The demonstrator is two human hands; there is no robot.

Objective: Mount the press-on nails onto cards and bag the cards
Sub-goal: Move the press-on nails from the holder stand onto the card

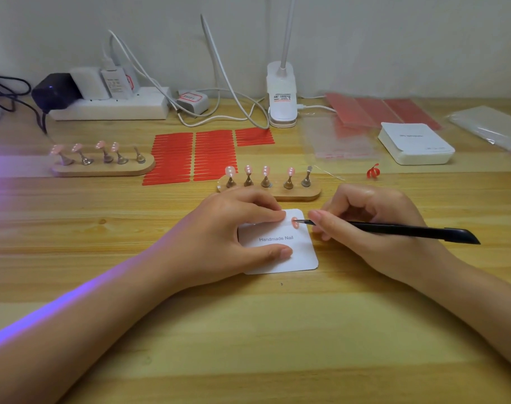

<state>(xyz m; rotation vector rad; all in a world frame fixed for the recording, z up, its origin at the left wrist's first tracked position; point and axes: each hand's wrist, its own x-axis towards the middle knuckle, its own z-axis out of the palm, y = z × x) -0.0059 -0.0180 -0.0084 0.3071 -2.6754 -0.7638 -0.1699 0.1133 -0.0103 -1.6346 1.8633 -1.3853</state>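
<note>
A white card [302, 252] printed "Handmade Nail" lies on the wooden table in front of me. My left hand [231, 231] rests on it, thumb and fingers pressing it flat. My right hand [365, 223] grips black tweezers [394, 228], whose tips touch a small pink press-on nail [294, 222] at the card's upper right. Just behind stands a wooden holder [295, 194] with several pink nails on metal stands; its rightmost stand is bare. A second holder [102, 167] with pink nails sits at the left.
Red adhesive strips [190, 156] lie in sheets behind the holders. A stack of white cards [414, 144], clear bags [341, 141] and pink sheets [373, 110] sit at the right. A curled red scrap [373, 171], clip lamp [282, 97], power strip [108, 106] and cables line the back.
</note>
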